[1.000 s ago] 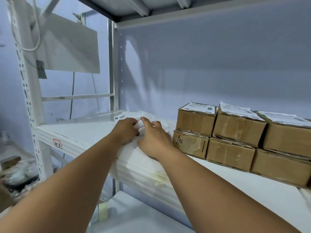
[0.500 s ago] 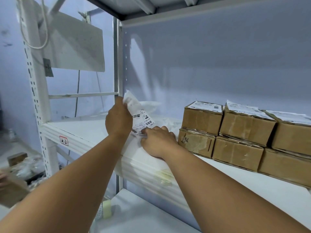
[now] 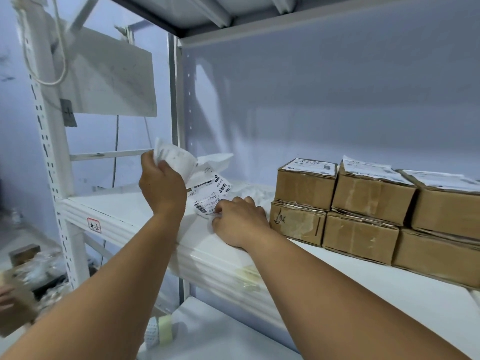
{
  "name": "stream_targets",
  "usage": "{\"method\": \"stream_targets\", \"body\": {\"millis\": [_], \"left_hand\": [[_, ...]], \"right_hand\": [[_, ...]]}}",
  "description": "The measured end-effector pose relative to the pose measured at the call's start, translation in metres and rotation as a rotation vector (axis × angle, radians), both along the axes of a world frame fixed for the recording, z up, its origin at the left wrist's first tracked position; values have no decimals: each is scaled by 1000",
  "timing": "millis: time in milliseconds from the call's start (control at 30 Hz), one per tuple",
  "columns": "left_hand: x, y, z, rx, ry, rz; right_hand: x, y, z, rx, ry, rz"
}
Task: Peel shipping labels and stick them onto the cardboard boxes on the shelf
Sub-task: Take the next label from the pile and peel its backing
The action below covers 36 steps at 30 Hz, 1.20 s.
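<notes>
My left hand [image 3: 161,184] is raised above the shelf and grips the curled white backing paper [image 3: 176,158]. A printed shipping label [image 3: 210,194] with barcodes stretches from it down to my right hand [image 3: 240,220], which pinches the label's lower end on the shelf. To the right, several brown cardboard boxes [image 3: 306,188] stand stacked in two rows. White labels [image 3: 310,166] lie on top of the upper boxes.
The white metal shelf [image 3: 124,206] has a front lip with a small red-framed tag [image 3: 94,225]. Crumpled white paper [image 3: 255,193] lies behind my right hand. An upright post [image 3: 49,152] stands left, a lower shelf [image 3: 223,339] below. A person's hand holds a box at the lower left edge [image 3: 10,305].
My left hand has lifted off the shelf, pulling the backing up and away; the label has come into view, stretched between both hands. My right hand has stayed low on the shelf.
</notes>
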<state>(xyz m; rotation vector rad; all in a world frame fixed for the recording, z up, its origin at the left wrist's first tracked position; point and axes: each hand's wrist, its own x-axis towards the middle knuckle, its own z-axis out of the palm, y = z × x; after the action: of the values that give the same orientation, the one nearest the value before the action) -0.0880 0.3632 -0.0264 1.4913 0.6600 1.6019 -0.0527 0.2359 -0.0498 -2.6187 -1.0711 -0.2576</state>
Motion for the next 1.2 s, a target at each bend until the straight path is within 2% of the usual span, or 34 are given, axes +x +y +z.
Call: {"method": "stream_targets", "body": {"millis": [100,233,333,433,467,533,600,667,700,767,867,967,1100,1200], "left_hand": [[-3,1,3,-214,-155,-370],[-14,-3,6,-426,-220,-800],[-22,-7,15,-546,-365,-1017],[-28,-5,31,-622,-482,-993],[-30,-5,37,-597,-434,-953],[-32,-4,41,-498,-197,-831],[-34,-8,41,-386,54,-739],[-36,-12,38,-283,230,-701],[-36,-11,36,-245,287,-682],[-36,-11,33,-223,345,-677],[-39,-14,30,-237,349,-699],[-38,-12,30,-301,241,-741],[-41,-3,31,-537,107,-820],[-45,5,32,-685,11,-891]], "right_hand": [[0,0,0,44,41,13],[1,1,-1,20,47,24],[2,1,-1,-49,-4,15],[1,0,-2,-112,-22,5],[1,0,-2,-110,-27,3],[-1,0,-2,-34,-47,-12],[-1,2,2,183,-77,-50],[-3,4,7,514,-60,-59],[-4,5,9,643,-45,-27],[-7,4,11,740,-49,38],[-5,-2,11,614,-66,28],[3,-1,6,446,-53,11],[3,1,9,516,-57,-25],[2,2,10,487,-49,-82]]}}
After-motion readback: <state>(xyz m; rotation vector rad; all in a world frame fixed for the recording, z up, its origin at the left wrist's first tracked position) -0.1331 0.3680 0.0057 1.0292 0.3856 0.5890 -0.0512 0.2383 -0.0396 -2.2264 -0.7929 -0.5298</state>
